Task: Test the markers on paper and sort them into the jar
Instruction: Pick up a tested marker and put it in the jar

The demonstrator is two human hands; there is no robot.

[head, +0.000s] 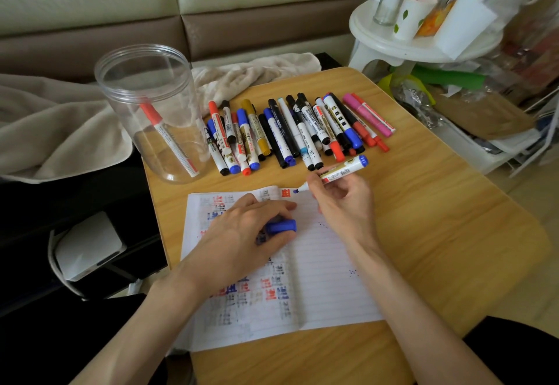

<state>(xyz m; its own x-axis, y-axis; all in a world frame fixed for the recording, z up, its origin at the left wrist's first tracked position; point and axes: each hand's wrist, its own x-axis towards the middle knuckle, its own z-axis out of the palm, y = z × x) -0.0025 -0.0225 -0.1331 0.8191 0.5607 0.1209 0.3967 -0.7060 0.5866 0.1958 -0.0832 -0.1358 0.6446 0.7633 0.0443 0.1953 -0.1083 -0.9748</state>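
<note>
My right hand (341,200) grips an uncapped blue marker (343,171), its tip touching the top edge of the lined paper (326,275) beside fresh blue strokes. My left hand (245,233) rests on the paper and holds the marker's blue cap (281,226) between its fingers. The paper is covered with red, blue and grey test marks on its left half. A clear plastic jar (151,106) stands at the table's far left with one red marker (168,135) leaning inside. Several markers (290,130) lie in a row behind the paper.
The wooden table (438,233) ends close to the right and front. A beige blanket (60,124) lies left of the jar. A white stool (417,37) with bottles and a cup stands at the back right. Clutter fills the floor on the right.
</note>
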